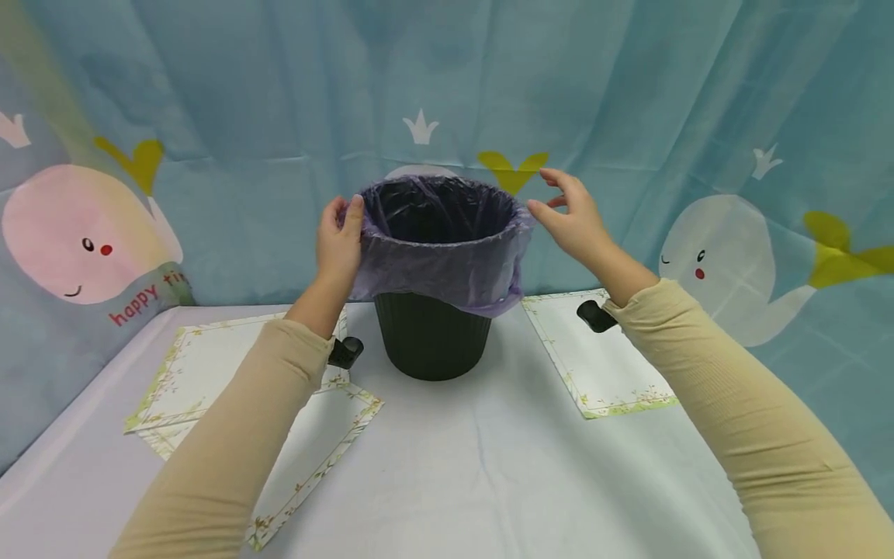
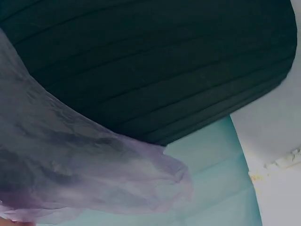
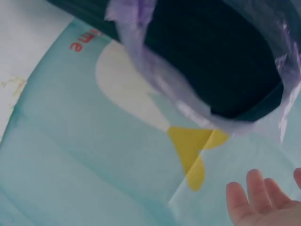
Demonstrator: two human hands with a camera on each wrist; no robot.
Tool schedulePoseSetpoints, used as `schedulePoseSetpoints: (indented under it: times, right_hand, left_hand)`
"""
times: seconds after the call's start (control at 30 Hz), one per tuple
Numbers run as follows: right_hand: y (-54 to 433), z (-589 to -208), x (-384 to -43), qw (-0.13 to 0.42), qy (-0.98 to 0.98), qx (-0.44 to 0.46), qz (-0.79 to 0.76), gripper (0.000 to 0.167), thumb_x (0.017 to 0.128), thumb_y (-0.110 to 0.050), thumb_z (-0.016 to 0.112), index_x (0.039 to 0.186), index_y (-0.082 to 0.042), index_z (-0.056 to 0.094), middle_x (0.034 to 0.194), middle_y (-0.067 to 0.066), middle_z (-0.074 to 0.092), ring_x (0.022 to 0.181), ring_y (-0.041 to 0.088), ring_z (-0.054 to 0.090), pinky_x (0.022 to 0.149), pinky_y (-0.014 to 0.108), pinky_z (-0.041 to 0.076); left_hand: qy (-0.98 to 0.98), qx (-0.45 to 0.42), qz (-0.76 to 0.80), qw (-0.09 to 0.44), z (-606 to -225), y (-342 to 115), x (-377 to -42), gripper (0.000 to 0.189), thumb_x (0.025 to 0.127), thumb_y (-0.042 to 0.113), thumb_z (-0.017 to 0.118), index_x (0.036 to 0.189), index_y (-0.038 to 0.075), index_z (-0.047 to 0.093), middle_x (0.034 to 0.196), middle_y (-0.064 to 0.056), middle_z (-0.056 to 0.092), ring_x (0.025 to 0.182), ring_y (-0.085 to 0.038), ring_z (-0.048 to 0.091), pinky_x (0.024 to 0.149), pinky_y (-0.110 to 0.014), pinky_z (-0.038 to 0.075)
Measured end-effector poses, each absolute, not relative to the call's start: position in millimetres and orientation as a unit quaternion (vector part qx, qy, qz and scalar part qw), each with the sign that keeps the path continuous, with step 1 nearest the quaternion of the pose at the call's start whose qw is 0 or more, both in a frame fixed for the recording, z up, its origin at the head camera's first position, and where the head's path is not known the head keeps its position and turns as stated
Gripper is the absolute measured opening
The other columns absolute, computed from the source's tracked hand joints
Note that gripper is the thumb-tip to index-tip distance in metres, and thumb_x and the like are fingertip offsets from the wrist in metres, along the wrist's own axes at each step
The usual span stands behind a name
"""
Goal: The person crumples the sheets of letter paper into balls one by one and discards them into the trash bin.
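Note:
A dark green ribbed trash can [image 1: 434,338] stands upright on the table. Over its rim is folded a thin purple garbage bag [image 1: 447,268], whose loose edge hangs down outside the can and lines its inside. At the left of the rim, my left hand [image 1: 338,241] pinches the bag between thumb and curled fingers. Only a bit of that hand shows at the lower left corner of the left wrist view. Just right of the rim is my right hand [image 1: 574,221], its fingers spread and holding nothing. The right wrist view shows its fingers [image 3: 257,193] apart from the bag.
White sheets with floral borders lie on the table: two overlapping at left, one of them the upper sheet [image 1: 209,365], and another sheet [image 1: 601,365] at right. Behind the can hangs a blue curtain [image 1: 279,93] with whale prints. Pale cloth [image 1: 447,481] covers the table.

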State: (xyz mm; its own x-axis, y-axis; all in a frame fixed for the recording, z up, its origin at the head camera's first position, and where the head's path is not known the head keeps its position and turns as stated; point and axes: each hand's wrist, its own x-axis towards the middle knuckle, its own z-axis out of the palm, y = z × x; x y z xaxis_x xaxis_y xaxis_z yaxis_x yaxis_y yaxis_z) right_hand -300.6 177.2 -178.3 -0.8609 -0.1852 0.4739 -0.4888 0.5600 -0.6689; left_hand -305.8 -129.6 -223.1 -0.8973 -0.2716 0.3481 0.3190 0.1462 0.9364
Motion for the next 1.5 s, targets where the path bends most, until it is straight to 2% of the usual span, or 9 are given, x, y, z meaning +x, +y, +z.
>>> schedulePoseSetpoints:
  times: [0.23,0.5,0.67,0.77,0.93,1.07,1.17,1.4,1.5]
  right_hand:
    - [212,-193,-290,0.174,-0.874,0.177,0.418,0.059,0.100,-0.022,0.051,0.151,-0.002,0.028,0.151,0.019,0.030,0.124,0.038,0.042,0.085,0.042,0.044]
    - [249,-220,-279,0.169,-0.885,0.148,0.408,0.062,0.101,-0.024,0.050,0.152,0.000,0.022,0.152,0.024,0.026,0.125,0.042,0.039,0.082,0.031,0.040]
    - [269,-239,-277,0.152,-0.896,0.136,0.394,0.068,0.101,-0.026,0.051,0.153,0.000,0.015,0.154,0.027,0.020,0.128,0.047,0.034,0.093,0.051,0.040]
    - [281,-252,-276,0.132,-0.908,0.126,0.378,0.076,0.100,-0.029,0.053,0.155,-0.002,0.008,0.156,0.027,0.013,0.132,0.050,0.028,0.100,0.063,0.031]
    - [301,-276,-276,0.080,-0.917,0.107,0.375,0.087,0.098,-0.036,0.055,0.155,-0.010,-0.006,0.159,0.023,-0.004,0.141,0.050,0.007,0.105,0.070,0.014]
    - [311,-295,-276,0.047,-0.923,0.100,0.368,0.093,0.097,-0.039,0.056,0.154,-0.012,-0.012,0.158,0.025,-0.011,0.142,0.047,-0.007,0.105,0.072,0.006]
    - [318,-307,-275,0.031,-0.929,0.102,0.355,0.097,0.096,-0.039,0.059,0.154,-0.011,-0.012,0.157,0.025,-0.013,0.142,0.047,-0.011,0.105,0.072,0.004]
    - [332,-332,-275,-0.005,-0.937,0.118,0.329,0.104,0.091,-0.039,0.067,0.154,-0.005,-0.009,0.155,0.030,-0.013,0.141,0.050,-0.011,0.104,0.073,0.004]
    - [338,-341,-276,-0.016,-0.941,0.123,0.315,0.106,0.089,-0.039,0.070,0.153,-0.002,-0.006,0.154,0.033,-0.010,0.141,0.050,-0.009,0.104,0.073,0.004]
  left_hand:
    - [-0.743,-0.010,-0.633,0.216,-228,-135,-289,0.067,0.103,0.049,0.035,0.155,0.010,0.019,0.160,-0.005,0.018,0.146,-0.018,0.013,0.117,-0.033,0.013]
    - [-0.742,-0.036,-0.633,0.218,-240,-143,-262,0.063,0.105,0.043,0.034,0.156,0.011,0.016,0.162,-0.002,0.010,0.147,-0.016,0.007,0.117,-0.033,0.009]
    - [-0.749,-0.051,-0.633,0.187,-254,-149,-243,0.066,0.104,0.045,0.031,0.156,0.011,0.009,0.161,-0.003,0.009,0.147,-0.017,0.006,0.117,-0.037,0.010]
    - [-0.761,-0.059,-0.624,0.165,-262,-152,-233,0.067,0.105,0.045,0.029,0.156,0.008,0.005,0.161,-0.005,0.007,0.147,-0.018,0.005,0.117,-0.038,0.011]
    - [-0.785,-0.062,-0.602,0.133,-279,-159,-217,0.067,0.106,0.043,0.028,0.155,0.004,0.004,0.161,-0.011,0.008,0.147,-0.024,0.008,0.117,-0.042,0.012]
    - [-0.811,-0.058,-0.576,0.087,-292,-164,-207,0.068,0.106,0.042,0.027,0.154,0.000,0.003,0.160,-0.019,0.008,0.146,-0.032,0.008,0.116,-0.049,0.012]
    - [-0.840,-0.058,-0.538,0.039,-303,-164,-202,0.069,0.106,0.041,0.027,0.152,-0.005,0.002,0.158,-0.026,0.007,0.145,-0.040,0.006,0.114,-0.054,0.013]
    - [-0.872,-0.070,-0.477,-0.082,-327,-152,-193,0.072,0.106,0.043,0.029,0.148,-0.012,0.009,0.154,-0.033,0.011,0.141,-0.050,0.011,0.112,-0.059,0.016]
    - [-0.880,-0.090,-0.453,-0.113,-336,-141,-189,0.072,0.105,0.042,0.035,0.147,-0.014,0.016,0.152,-0.035,0.016,0.138,-0.052,0.016,0.109,-0.062,0.020]
